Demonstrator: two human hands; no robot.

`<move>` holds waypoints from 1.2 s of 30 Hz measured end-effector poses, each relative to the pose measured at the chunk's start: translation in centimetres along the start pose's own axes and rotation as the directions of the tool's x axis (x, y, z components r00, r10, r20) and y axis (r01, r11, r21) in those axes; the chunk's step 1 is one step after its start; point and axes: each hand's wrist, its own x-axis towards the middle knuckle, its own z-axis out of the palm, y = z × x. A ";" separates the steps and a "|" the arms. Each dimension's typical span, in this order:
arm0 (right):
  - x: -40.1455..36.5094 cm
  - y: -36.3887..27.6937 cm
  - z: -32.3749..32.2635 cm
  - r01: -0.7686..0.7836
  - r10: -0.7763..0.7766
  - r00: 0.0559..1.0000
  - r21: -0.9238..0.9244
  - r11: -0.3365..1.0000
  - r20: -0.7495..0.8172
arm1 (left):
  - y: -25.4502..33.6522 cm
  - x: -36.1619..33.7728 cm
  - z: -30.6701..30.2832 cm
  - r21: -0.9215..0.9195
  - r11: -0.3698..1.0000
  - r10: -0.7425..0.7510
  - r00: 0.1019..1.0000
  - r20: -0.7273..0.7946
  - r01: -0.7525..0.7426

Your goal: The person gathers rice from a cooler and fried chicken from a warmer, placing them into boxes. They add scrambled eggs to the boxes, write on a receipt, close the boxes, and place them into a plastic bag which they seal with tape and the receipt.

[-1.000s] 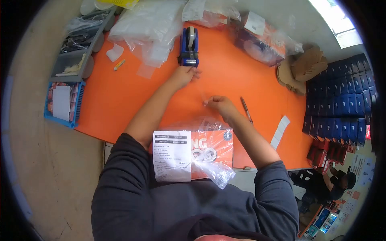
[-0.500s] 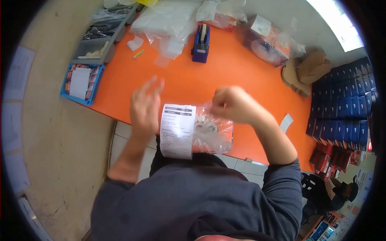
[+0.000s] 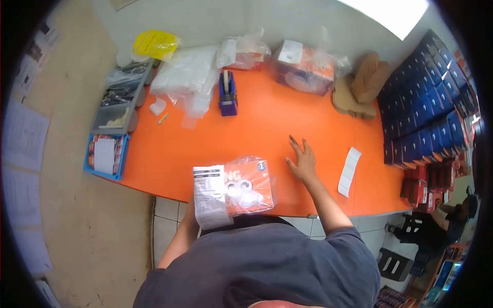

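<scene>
An orange box (image 3: pixel 257 182) in a clear plastic bag sits at the front edge of the orange table, close to my body. A printed white paper slip (image 3: pixel 209 197) covers its left side and hangs past the edge. Behind that slip my left hand goes out of sight; only the forearm and wrist show, so its fingers are hidden. To the right of the box, my right hand (image 3: pixel 303 163) is open, fingers spread over the tabletop and holding nothing. Further right lies a strip of white labels (image 3: pixel 349 172).
Along the back are a blue tape dispenser (image 3: pixel 227 97), clear plastic bags (image 3: pixel 185 72), another bagged box (image 3: pixel 308 69) and brown cardboard (image 3: pixel 354 97). Grey bins (image 3: pixel 115 105) and a blue basket (image 3: pixel 123 159) stand left. Blue boxes (image 3: pixel 426 113) are stacked right; a person (image 3: pixel 452 220) sits beyond.
My right hand has lowered to the right of the box and its fingers have spread. My left hand has gone behind the paper slip. The camera view has shifted, showing more of the back wall.
</scene>
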 end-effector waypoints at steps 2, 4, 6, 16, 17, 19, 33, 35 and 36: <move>0.5 2.3 1.8 -0.024 0.034 0.992 -0.085 0.996 0.121 | -0.7 0.9 0.9 0.025 0.998 -0.052 0.999 0.012 0.051; 1.0 4.2 2.7 -0.093 0.115 0.979 -0.134 0.987 0.171 | -1.0 1.9 1.7 0.068 0.993 -0.094 0.995 0.013 0.093; 2.2 5.9 2.4 -0.230 0.251 0.958 -0.154 0.961 0.139 | -1.3 2.9 2.7 0.164 0.978 -0.128 0.992 -0.010 0.128; -5.4 5.8 5.3 -0.129 0.018 0.992 0.989 0.074 0.128 | 0.7 13.6 17.2 0.501 -0.341 0.162 0.475 0.865 -0.795; -3.9 6.7 5.9 -0.173 0.074 0.983 0.984 0.032 0.171 | 1.6 16.3 19.3 0.346 -0.442 0.112 0.331 0.937 -0.828; 2.4 6.8 3.7 -0.216 0.245 0.938 0.967 -0.138 0.244 | 3.2 22.3 22.9 0.149 -0.559 0.041 0.152 0.987 -0.816; -3.5 9.2 -3.1 -0.177 0.652 0.728 0.859 0.480 -0.214 | -2.5 27.2 9.2 0.698 -0.634 0.113 0.853 0.510 -0.333; -14.2 7.2 -2.4 -0.308 0.712 0.696 0.861 0.406 -0.086 | -5.0 16.5 8.0 0.543 -0.780 0.021 0.854 0.520 -0.312; -19.3 5.9 -1.7 -0.369 0.763 0.646 0.875 0.314 -0.001 | -5.8 14.8 5.1 0.543 -0.760 -0.019 0.847 0.531 -0.357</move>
